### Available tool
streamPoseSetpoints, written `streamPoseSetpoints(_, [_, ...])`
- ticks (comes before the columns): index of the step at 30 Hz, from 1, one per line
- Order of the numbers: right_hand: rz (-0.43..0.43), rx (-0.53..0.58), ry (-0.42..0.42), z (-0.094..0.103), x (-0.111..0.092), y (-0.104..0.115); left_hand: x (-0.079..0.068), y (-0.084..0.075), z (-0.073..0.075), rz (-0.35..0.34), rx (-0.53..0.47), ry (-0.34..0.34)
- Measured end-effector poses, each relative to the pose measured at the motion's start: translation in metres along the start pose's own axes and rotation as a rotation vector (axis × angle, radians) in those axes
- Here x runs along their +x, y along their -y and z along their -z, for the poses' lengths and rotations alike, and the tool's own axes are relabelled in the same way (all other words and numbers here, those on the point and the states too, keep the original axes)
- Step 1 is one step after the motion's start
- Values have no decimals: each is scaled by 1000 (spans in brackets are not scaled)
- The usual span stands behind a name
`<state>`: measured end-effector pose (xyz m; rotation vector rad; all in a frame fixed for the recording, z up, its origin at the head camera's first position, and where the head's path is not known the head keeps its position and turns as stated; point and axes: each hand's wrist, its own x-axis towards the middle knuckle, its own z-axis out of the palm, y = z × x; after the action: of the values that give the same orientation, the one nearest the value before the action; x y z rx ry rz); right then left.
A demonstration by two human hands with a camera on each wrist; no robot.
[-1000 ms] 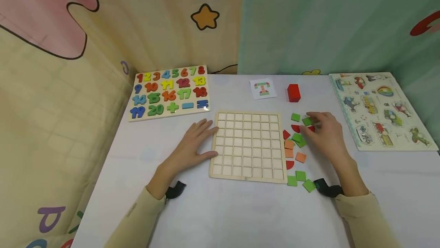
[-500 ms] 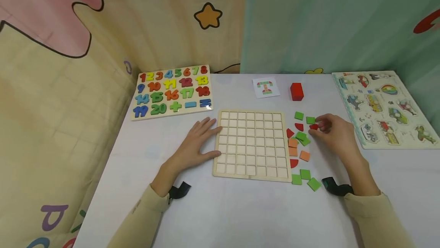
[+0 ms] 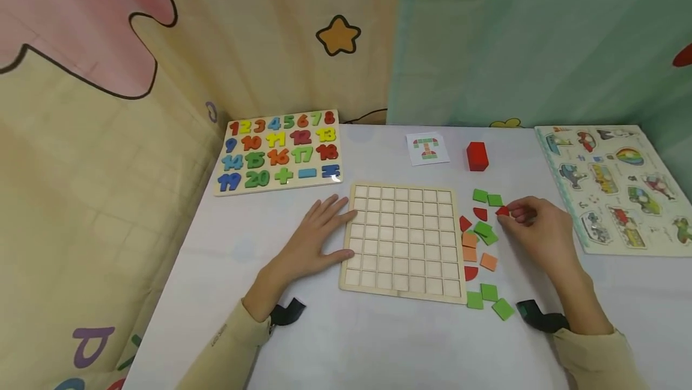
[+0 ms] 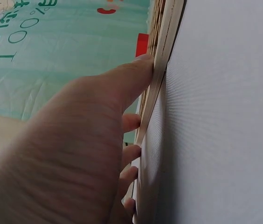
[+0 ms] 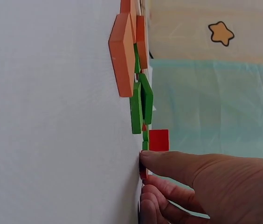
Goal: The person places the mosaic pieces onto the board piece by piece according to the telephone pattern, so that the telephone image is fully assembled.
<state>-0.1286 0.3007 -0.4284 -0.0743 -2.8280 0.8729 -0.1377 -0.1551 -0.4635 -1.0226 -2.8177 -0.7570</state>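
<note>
White tabletop, pinched red piece, visible part longest sideways

Beyond-left of my pale square wooden grid board, I'm reading 1–20, plus, minus on a rectangular wooden puzzle; beyond the board, T on a white paper card, 100% on green fabric curtain.

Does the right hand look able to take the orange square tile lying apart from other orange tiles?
Probably yes: the orange square tile lies near the right hand, with nothing on it. But the fingers pinch a red tile, which likely must be released first.
</note>
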Motion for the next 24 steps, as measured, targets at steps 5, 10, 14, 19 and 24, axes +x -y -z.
streamPoseSetpoints(5, [-31,-10,-8,2,1,-3,6,0,-4,-5,-26,9])
streamPoseSetpoints(10, [-67,31,16,-4,4,1,0,3,6,19,-25,37])
streamPoseSetpoints(14, [-74,114,31,-9,11,1,-1,8,15,26,-19,31])
streamPoseSetpoints(19, [-94,186,25,-4,11,-1,0,10,13,18,-41,36])
streamPoseSetpoints(24, [-73,265,-20,-1,6,2,4,5,2,15,-62,48])
